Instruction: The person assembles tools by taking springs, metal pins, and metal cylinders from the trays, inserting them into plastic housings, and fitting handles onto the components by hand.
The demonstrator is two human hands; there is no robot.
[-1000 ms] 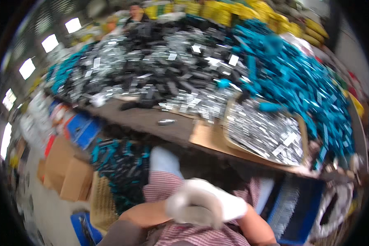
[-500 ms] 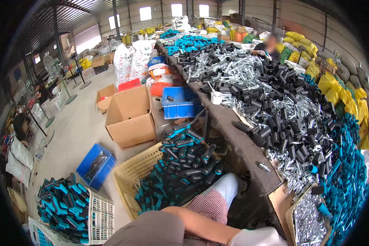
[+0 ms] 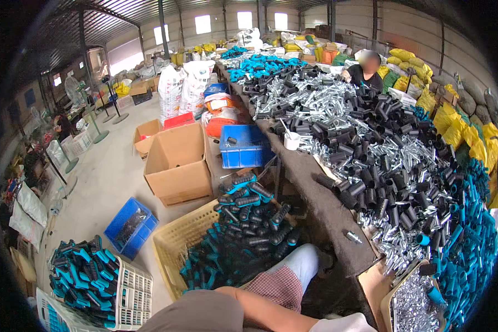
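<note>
Reaching across the bottom edge, the person's bare forearm (image 3: 271,312) ends in a white glove (image 3: 340,324), and that glove is cut off by the frame, so how far the hand is open and whether it holds anything cannot be told. Which arm it is cannot be settled from this view either, and the other hand does not show. A checked sleeve cover (image 3: 276,286) and a pale knee (image 3: 304,263) lie just above the forearm.

Nearest the glove stands the yellow plastic crate (image 3: 177,243), heaped with black and teal handle grips (image 3: 243,232); its near wall is hidden behind the person's clothing. Right of it runs the long workbench (image 3: 326,205), covered in black tubes (image 3: 382,166) and small silver metal sleeves (image 3: 337,105), with teal grips (image 3: 470,249) piled along the far right, where the fisheye rim bends and darkens them. 1 cardboard tray (image 3: 412,301) of silver parts is clipped by the lower edge.

On the floor at left sit a white basket (image 3: 133,290) of grips, partly cut off, a blue bin (image 3: 130,227) and an open cardboard box (image 3: 177,163). A co-worker in black (image 3: 365,74) sits at the bench's far end, hands hidden behind the piles.
</note>
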